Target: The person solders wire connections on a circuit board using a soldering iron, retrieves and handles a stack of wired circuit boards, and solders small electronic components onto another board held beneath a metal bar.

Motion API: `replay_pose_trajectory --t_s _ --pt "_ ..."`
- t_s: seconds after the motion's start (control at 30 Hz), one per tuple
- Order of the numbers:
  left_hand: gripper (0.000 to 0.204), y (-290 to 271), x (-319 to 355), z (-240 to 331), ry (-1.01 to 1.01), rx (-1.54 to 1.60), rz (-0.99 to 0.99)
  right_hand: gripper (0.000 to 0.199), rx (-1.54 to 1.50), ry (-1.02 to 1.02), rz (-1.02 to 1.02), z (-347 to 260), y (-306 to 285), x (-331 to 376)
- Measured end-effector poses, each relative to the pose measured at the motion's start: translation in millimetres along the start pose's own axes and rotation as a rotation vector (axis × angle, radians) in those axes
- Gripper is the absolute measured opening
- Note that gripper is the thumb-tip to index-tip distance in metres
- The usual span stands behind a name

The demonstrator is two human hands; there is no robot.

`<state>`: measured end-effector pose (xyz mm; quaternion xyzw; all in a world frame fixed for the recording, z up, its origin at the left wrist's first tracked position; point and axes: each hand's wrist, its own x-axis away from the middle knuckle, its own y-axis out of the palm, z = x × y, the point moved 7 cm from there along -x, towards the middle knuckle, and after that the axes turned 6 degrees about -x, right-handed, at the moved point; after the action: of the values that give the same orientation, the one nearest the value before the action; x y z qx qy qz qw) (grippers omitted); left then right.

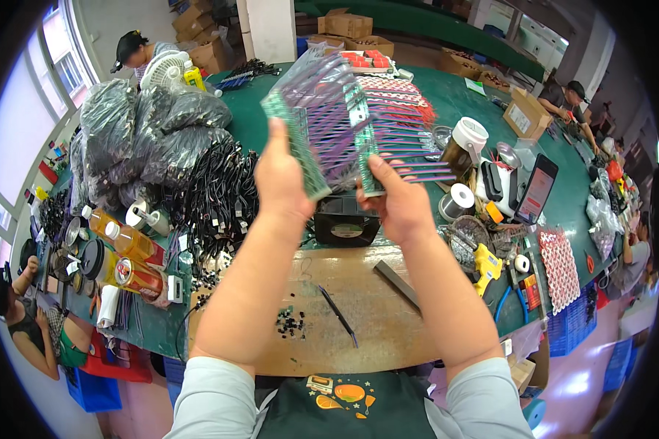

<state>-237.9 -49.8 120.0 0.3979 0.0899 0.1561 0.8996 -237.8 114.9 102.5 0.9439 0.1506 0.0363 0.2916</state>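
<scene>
My left hand (282, 179) is closed on a long green circuit board panel (305, 162), its thumb flat against the front. A second, narrower green circuit board strip (362, 130) is pinched at its lower end by my right hand (399, 203). Both are raised above the bench and tilted. Many purple wires (333, 128) run between and around the two boards; whether they are joined to both I cannot tell. Behind my hands stands a black box-shaped device (348, 228). Below, on a wooden work board (329, 278), lie a thin dark pen-like tool (338, 314) and small black parts (291, 322).
Bagged black cables (150, 139) and loose cables (216, 190) heap up on the left, near bottles (135, 245). To the right are a solder spool (458, 201), a propped phone (536, 189) and a yellow glue gun (486, 267). Other people work around the green bench.
</scene>
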Motion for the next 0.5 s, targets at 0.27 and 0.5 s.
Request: replay_pose_trajectory --t_s 0.27,0.5 --pt "0.036 -59.4 -81.1 4.2 -0.045 -0.715 0.113 0.018 0.233 -0.007 0.201 -35.3 -47.1 -33.9" --pt "0.045 -79.0 -114.9 34.4 0.629 -1.558 0.34 0.022 0.287 0.025 0.113 -22.4 -18.8 -34.3"
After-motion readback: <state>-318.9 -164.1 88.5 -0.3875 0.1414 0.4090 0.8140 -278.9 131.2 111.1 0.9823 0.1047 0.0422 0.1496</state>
